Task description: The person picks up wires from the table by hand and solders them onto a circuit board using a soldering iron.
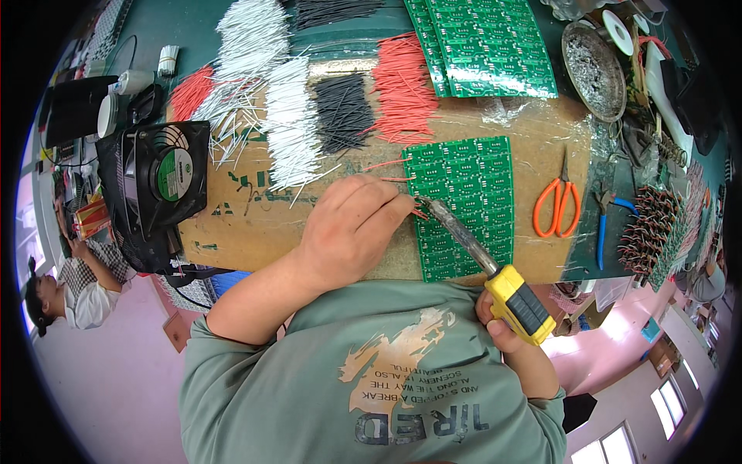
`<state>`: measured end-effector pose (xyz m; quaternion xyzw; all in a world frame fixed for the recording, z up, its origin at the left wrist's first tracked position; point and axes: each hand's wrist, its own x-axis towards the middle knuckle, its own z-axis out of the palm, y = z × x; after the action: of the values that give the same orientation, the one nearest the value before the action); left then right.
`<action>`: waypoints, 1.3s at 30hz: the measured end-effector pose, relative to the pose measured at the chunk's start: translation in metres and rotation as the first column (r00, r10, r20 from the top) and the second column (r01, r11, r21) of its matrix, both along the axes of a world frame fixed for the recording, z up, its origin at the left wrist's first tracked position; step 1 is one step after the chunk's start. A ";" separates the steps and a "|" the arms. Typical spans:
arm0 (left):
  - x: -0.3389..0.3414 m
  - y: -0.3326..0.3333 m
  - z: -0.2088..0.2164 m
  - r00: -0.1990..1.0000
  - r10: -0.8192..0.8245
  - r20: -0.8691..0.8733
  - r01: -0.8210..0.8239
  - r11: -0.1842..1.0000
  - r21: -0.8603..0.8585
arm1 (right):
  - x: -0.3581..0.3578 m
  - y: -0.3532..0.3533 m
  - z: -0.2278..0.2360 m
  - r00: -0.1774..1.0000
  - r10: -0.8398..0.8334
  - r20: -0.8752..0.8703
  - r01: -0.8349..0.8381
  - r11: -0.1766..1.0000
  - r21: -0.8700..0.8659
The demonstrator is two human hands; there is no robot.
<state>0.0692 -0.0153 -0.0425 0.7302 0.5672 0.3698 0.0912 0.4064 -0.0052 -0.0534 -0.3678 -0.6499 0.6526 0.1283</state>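
Observation:
My left hand (349, 226) is closed in a pinch at the left edge of a green circuit board panel (471, 220). Short red wire (419, 213) shows right at its fingertips; most of it is hidden by the fingers. Two more red wires (393, 179) stick out to the left from the same edge, higher up. In my right hand (502, 326) is a soldering iron with a yellow and black handle (519, 303). Its metal shaft slants up and left across the panel, and the tip meets the board edge beside my left fingertips.
Bundles of white wires (291, 116), black wires (344, 112) and red wires (403, 89) lie beyond the board. More green panels (495, 46) are stacked behind. Left stands a fan (164, 174); right lie orange-handled scissors (558, 205), blue-handled cutters (603, 232) and a round metal dish (593, 71).

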 end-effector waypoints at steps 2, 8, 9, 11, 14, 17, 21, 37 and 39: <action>0.000 0.000 0.000 1.000 0.003 -0.004 -0.003 1.000 0.004 | -0.001 0.000 0.001 0.999 -0.022 -0.024 0.022 1.000 -0.018; 0.001 0.001 0.000 1.000 0.003 0.005 -0.003 1.000 0.005 | -0.010 -0.004 0.006 0.925 -0.284 -0.253 0.227 0.946 -0.233; 0.000 0.001 0.000 1.000 0.003 0.004 -0.003 1.000 0.006 | -0.011 -0.005 0.007 0.912 -0.309 -0.269 0.240 0.936 -0.258; 0.001 0.001 0.000 1.000 0.000 0.003 0.000 1.000 0.008 | -0.013 -0.006 0.009 0.894 -0.343 -0.289 0.252 0.917 -0.310; 0.001 0.001 0.001 1.000 -0.001 -0.015 0.001 1.000 0.006 | -0.012 -0.001 0.012 0.870 -0.376 -0.319 0.279 0.909 -0.310; 0.001 0.002 0.001 1.000 0.004 -0.012 -0.004 1.000 -0.002 | -0.010 0.010 0.023 0.832 -0.473 -0.288 0.420 0.878 -0.228; 0.002 0.002 0.002 1.000 0.005 -0.018 -0.005 1.000 -0.012 | -0.011 0.059 0.035 0.670 -0.543 -0.506 0.638 0.770 0.018; 0.001 -0.002 -0.002 0.999 0.029 -0.015 -0.029 0.999 -0.029 | -0.024 0.071 0.042 0.760 -0.536 -0.368 0.574 0.819 -0.006; 0.000 -0.002 -0.001 1.000 0.028 -0.004 -0.028 0.999 -0.022 | -0.030 0.048 0.042 0.783 -0.509 -0.359 0.528 0.848 -0.051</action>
<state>0.0693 -0.0171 -0.0434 0.7218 0.5818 0.3631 0.0930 0.3765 0.0432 -0.0111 -0.4028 -0.5058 0.6310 0.4286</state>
